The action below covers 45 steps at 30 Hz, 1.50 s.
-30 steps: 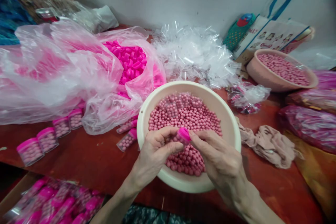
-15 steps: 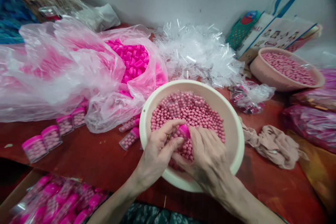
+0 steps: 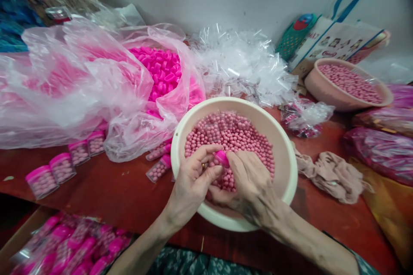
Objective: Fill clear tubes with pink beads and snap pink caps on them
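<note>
Centre frame, both hands meet over a cream bowl point(image 3: 287, 167) of pink balls point(image 3: 232, 135); left hand point(image 3: 190, 187) and right hand point(image 3: 250, 184) pinch a pink cap point(image 3: 222, 158), low so spills fall back in

Glossy cream plastic bowl point(image 3: 284, 154), matt pink beads point(image 3: 232, 133), crinkly clear bags point(image 3: 238, 64).

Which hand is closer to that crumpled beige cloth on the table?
Right. The right hand is in the bowl, on the side toward the cloth; the left hand lies farther away.
</note>
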Motion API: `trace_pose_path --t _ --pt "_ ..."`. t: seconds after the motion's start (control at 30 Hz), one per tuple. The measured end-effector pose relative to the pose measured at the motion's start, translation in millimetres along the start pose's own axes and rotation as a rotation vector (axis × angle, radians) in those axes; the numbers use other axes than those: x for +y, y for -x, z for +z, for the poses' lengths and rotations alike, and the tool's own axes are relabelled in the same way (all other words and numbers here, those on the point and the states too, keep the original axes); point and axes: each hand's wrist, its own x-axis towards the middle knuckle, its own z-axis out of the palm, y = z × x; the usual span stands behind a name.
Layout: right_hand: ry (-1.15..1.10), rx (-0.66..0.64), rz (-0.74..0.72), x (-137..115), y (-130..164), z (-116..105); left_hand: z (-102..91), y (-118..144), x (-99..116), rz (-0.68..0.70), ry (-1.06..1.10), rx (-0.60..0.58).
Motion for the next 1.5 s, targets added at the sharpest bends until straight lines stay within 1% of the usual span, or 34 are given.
trace_pose_path --t 0.1,0.17,0.23,0.33,0.5,0.57,0.7,0.77,0.83,0.9,0.93,1.0,1.03,1.1,1.13,1.17,1.2,1.23,1.37,1.4,1.5 --pt "-0.083 -0.04 0.139 -2 2 6 1.3 -3 0 -0.016 -0.052 0.0" --pt "-0.123 -0.076 0.181 -2 3 8 1.3 -5 0 -0.04 -0.088 -0.022" --pt "-0.145 -0.082 0.194 0 4 10 0.7 -7 -1 -0.096 -0.093 -0.056" --pt "-0.11 -0.042 0.163 1 3 11 -0.2 -9 -1 -0.165 -0.067 -0.09" --pt "0.012 0.018 0.031 1 -2 8 0.3 -6 0 -0.126 -0.029 -0.079" --pt "0.076 0.004 -0.023 1 -5 5 0.3 -5 0 -0.112 -0.038 -0.079" --pt "0.213 -0.079 -0.098 0 -6 1 -0.3 -5 -2 -0.078 -0.1 -0.099" --pt "0.177 -0.09 -0.118 0 -7 1 -0.5 -5 -3 -0.05 -0.128 -0.094" --pt "0.081 -0.081 -0.096 2 -7 1 -0.5 -4 -4 -0.032 -0.135 -0.072" --pt "-0.076 -0.089 -0.033 5 -5 -1 -0.2 -3 -3 -0.027 -0.097 -0.046" --pt "-0.188 -0.106 0.017 7 -4 -2 0.0 -3 -1 -0.024 -0.058 -0.032" --pt "-0.488 -0.09 0.197 12 0 -7 0.8 -4 1 -0.013 0.041 -0.02" --pt "-0.659 -0.052 0.324 15 2 -9 1.2 -4 2 -0.011 0.085 -0.027" --pt "-0.957 0.07 0.577 20 5 -12 2.0 -5 5 -0.021 0.136 -0.051" --pt "-1.048 0.137 0.663 21 5 -13 2.3 -6 5 -0.03 0.142 -0.065" --pt "-1.085 0.18 0.701 21 5 -14 2.5 -6 6 -0.038 0.138 -0.074" --pt "-1.062 0.195 0.687 21 4 -15 2.6 -6 6 -0.044 0.13 -0.079" --pt "-0.983 0.189 0.637 19 2 -15 2.6 -5 6 -0.044 0.118 -0.076" --pt "-0.453 0.04 0.282 11 -2 -12 2.6 -3 4 -0.012 0.025 -0.018" --pt "-0.343 0.008 0.216 9 -2 -9 2.7 -2 4 -0.012 0.015 -0.007" --pt "-0.122 -0.054 0.102 7 3 1 2.8 0 2 0.005 0.0 0.018"
